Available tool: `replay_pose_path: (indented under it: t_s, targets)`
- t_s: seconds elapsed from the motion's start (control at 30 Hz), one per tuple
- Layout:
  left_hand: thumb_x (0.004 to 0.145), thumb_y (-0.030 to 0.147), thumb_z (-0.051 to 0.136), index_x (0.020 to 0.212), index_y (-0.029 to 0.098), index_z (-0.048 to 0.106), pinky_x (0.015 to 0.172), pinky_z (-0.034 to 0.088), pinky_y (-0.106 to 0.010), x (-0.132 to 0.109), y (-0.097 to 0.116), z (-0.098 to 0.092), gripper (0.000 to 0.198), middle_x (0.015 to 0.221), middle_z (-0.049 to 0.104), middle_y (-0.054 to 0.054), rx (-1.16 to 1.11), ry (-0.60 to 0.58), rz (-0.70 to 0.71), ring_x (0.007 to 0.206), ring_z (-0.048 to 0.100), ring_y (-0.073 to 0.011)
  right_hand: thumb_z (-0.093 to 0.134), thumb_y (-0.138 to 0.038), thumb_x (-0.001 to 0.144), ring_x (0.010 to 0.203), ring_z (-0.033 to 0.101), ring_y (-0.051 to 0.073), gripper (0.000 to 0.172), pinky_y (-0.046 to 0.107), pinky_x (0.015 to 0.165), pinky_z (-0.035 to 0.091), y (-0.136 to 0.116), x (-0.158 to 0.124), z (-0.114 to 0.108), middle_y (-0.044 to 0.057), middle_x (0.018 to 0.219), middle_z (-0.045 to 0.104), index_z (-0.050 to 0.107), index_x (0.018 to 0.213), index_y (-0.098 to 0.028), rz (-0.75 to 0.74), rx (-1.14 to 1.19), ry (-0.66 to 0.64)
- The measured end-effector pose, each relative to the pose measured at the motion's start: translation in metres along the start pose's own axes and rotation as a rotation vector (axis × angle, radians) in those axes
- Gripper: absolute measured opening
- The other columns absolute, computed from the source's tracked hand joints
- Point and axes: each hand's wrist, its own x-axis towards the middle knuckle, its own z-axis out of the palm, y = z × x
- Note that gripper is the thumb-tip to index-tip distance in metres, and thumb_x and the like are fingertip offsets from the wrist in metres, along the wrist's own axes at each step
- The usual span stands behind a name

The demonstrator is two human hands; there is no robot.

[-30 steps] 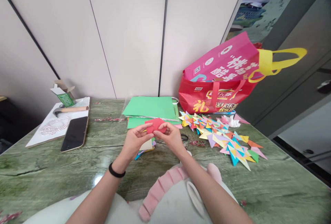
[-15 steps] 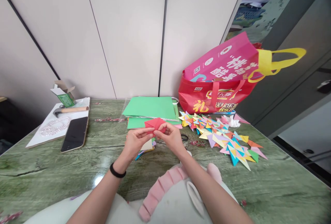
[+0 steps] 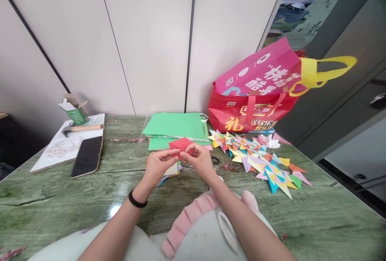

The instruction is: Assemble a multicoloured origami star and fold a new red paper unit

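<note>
Between my two hands is a red piece of folded paper (image 3: 181, 143), raised above the table. My left hand (image 3: 157, 166) pinches its left lower edge with thumb and fingers, a black band round the wrist. On the other side, my right hand (image 3: 199, 159) grips the right lower edge, its thumb close to the left thumb. The fingers cover the paper's lower part. Below the hands, partly hidden, lies a small stack of coloured paper (image 3: 172, 171). Behind them are green paper sheets (image 3: 176, 124).
Many folded paper pieces (image 3: 259, 158) spread over the table's right side, before a red bag (image 3: 232, 110). At left are a phone (image 3: 87, 156), a hammer (image 3: 83, 129), a bead string (image 3: 64, 147) and a small green box (image 3: 76, 114). A plush toy (image 3: 193, 216) lies under my forearms.
Almost nothing differs. Both hands keep their pinch on the red paper in nearly the same spot.
</note>
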Motion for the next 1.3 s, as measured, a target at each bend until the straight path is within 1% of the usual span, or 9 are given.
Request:
replay_pose_path:
  t_s: [0.13, 0.37, 0.63, 0.87, 0.97, 1.07, 1.17, 1.3]
  targets:
    - [0.055, 0.023, 0.077, 0.082, 0.015, 0.073, 0.078, 0.053, -0.032, -0.0012, 0.0022, -0.0001, 0.029, 0.092, 0.072, -0.009, -0.020, -0.032, -0.019, 0.086, 0.066, -0.0237, 0.071, -0.036, 0.062, 0.047, 0.053, 0.011, 0.026, 0.023, 0.047, 0.043, -0.0008, -0.0001, -0.0001, -0.003, 0.056, 0.056, 0.052, 0.066, -0.019, 0.000, 0.024, 0.002]
    - [0.059, 0.022, 0.074, 0.082, 0.015, 0.073, 0.078, 0.052, -0.029, -0.0010, 0.0003, -0.0002, 0.024, 0.092, 0.072, -0.008, -0.026, -0.043, 0.011, 0.086, 0.065, -0.0224, 0.071, -0.033, 0.063, 0.048, 0.053, 0.011, 0.024, 0.023, 0.048, 0.043, -0.0031, -0.0013, 0.0004, -0.003, 0.054, 0.056, 0.052, 0.066, -0.018, 0.005, 0.039, 0.002]
    - [0.060, 0.022, 0.074, 0.081, 0.015, 0.073, 0.076, 0.052, -0.029, 0.0000, -0.0015, -0.0005, 0.022, 0.090, 0.072, -0.008, -0.018, -0.027, 0.024, 0.085, 0.065, -0.0223, 0.071, -0.036, 0.063, 0.049, 0.056, 0.011, 0.026, 0.023, 0.049, 0.045, -0.0020, -0.0009, 0.0007, -0.003, 0.054, 0.057, 0.052, 0.066, -0.018, 0.005, 0.035, 0.008]
    - [0.060, 0.021, 0.073, 0.079, 0.015, 0.074, 0.071, 0.051, -0.027, 0.0007, -0.0027, 0.0000, 0.020, 0.086, 0.072, -0.007, 0.017, -0.014, 0.047, 0.081, 0.065, -0.0206, 0.070, -0.038, 0.064, 0.050, 0.056, 0.012, 0.026, 0.024, 0.050, 0.046, -0.0021, -0.0012, 0.0006, -0.002, 0.054, 0.057, 0.053, 0.066, -0.019, 0.006, 0.014, 0.007]
    - [0.059, 0.020, 0.074, 0.079, 0.015, 0.073, 0.071, 0.051, -0.026, 0.0012, -0.0037, -0.0002, 0.020, 0.085, 0.073, -0.007, -0.011, 0.002, 0.034, 0.080, 0.065, -0.0201, 0.069, -0.036, 0.065, 0.052, 0.053, 0.011, 0.024, 0.024, 0.052, 0.046, -0.0023, -0.0015, 0.0010, -0.003, 0.057, 0.054, 0.052, 0.068, -0.019, -0.040, -0.006, 0.002]
    - [0.058, 0.019, 0.074, 0.080, 0.016, 0.073, 0.070, 0.051, -0.025, 0.0021, -0.0055, -0.0012, 0.022, 0.084, 0.073, -0.006, -0.045, 0.021, 0.015, 0.079, 0.065, -0.0192, 0.072, -0.033, 0.060, 0.056, 0.052, 0.011, 0.028, 0.023, 0.054, 0.046, -0.0007, -0.0015, 0.0009, -0.003, 0.064, 0.053, 0.051, 0.071, -0.019, -0.073, -0.027, -0.020]
    - [0.055, 0.019, 0.076, 0.081, 0.016, 0.073, 0.069, 0.051, -0.025, 0.0028, -0.0063, -0.0019, 0.026, 0.083, 0.073, -0.006, -0.076, 0.031, -0.009, 0.077, 0.066, -0.0191, 0.074, -0.029, 0.057, 0.061, 0.053, 0.011, 0.032, 0.023, 0.055, 0.047, 0.0015, -0.0019, 0.0010, -0.001, 0.073, 0.053, 0.049, 0.076, -0.020, -0.077, -0.035, -0.037]
    - [0.054, 0.020, 0.076, 0.081, 0.014, 0.073, 0.068, 0.052, -0.025, 0.0027, -0.0054, -0.0019, 0.027, 0.084, 0.073, -0.007, -0.053, 0.017, -0.010, 0.076, 0.067, -0.0197, 0.071, -0.023, 0.058, 0.060, 0.054, 0.011, 0.031, 0.022, 0.055, 0.047, 0.0036, -0.0027, 0.0022, -0.003, 0.072, 0.053, 0.046, 0.078, -0.020, -0.061, -0.024, -0.023]
